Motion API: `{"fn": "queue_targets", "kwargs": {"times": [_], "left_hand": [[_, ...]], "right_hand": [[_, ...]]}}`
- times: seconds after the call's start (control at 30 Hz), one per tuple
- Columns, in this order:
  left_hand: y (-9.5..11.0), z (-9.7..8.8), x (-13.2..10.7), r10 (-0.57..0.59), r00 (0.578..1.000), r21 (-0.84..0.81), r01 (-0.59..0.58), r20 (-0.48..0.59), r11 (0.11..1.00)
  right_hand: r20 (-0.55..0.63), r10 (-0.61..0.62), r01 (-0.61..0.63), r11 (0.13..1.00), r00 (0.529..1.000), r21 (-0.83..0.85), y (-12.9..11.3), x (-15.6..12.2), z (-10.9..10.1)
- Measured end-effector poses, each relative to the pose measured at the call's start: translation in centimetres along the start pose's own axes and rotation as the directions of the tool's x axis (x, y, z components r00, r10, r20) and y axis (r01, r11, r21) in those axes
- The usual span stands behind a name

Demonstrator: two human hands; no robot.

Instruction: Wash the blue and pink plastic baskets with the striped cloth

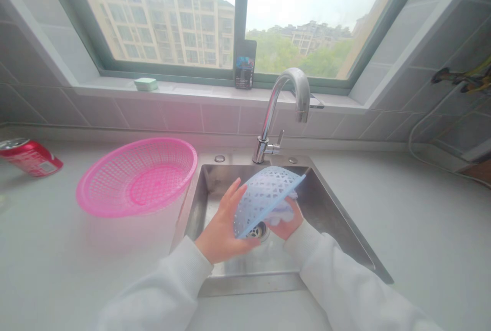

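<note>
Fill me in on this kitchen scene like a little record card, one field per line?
Left hand: holding the outside of a light-blue perforated basket
Right hand: at the basket's open side, holding a white cloth
Basket position: tilted, above the metal sink
Faucet: chrome, no water stream visible
Counter, left of sink: pink mesh basket, red soda can
Windowsill: smartphone, pale green box
</note>
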State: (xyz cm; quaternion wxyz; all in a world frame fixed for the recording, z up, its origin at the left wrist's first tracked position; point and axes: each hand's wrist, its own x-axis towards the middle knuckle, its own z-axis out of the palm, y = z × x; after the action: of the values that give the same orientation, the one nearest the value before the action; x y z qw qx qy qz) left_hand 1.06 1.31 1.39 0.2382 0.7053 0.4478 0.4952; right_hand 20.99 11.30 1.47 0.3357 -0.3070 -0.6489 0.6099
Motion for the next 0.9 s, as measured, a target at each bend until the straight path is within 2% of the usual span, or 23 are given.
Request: {"fn": "queue_targets", "kwargs": {"times": [0.1,0.17,0.27,0.33,0.5,0.6,0.73,0.83,0.9], "left_hand": [[-0.1,0.5,0.2,-0.054,0.998,-0.038,0.055,0.027,0.998],[-0.2,0.6,0.3,-0.045,0.999,-0.113,0.045,0.005,0.993],[-0.5,0.3,0.5,-0.041,0.999,-0.178,0.036,-0.024,0.983],[-0.7,0.1,0.5,-0.058,0.998,-0.185,0.055,-0.011,0.981],[-1.0,-0.1,0.6,-0.078,0.997,-0.187,0.082,0.028,0.979],[-0.9,-0.2,0.6,-0.088,0.995,-0.197,0.098,0.055,0.976],[-0.5,-0.2,0.7,-0.145,0.985,-0.242,0.165,0.096,0.956],[-0.3,0.2,0.9,-0.218,0.975,-0.359,0.219,0.045,0.907],[-0.3,0.4,1.0,-0.283,0.959,-0.486,0.242,-0.012,0.84]], "right_hand": [[-0.004,0.024,-0.024,0.999,1.0,0.035,-0.9,0.2,0.6],[0.035,-0.026,0.029,0.996,0.999,-0.088,-1.5,0.3,1.0],[0.166,-0.121,0.162,0.952,0.979,-0.26,-2.4,0.3,1.3],[0.228,-0.163,0.231,0.92,0.96,-0.316,-2.8,0.4,1.1],[0.245,-0.179,0.262,0.892,0.953,-0.369,-3.4,0.3,0.7],[0.244,-0.168,0.251,0.897,0.955,-0.364,-3.5,0.2,0.7],[0.168,-0.086,0.129,0.955,0.982,-0.267,-2.9,0.3,0.9],[0.099,-0.049,0.068,0.977,0.994,-0.201,-2.1,0.5,1.4],[0.129,-0.041,0.071,0.969,0.991,-0.235,-1.6,0.6,1.9]]}}
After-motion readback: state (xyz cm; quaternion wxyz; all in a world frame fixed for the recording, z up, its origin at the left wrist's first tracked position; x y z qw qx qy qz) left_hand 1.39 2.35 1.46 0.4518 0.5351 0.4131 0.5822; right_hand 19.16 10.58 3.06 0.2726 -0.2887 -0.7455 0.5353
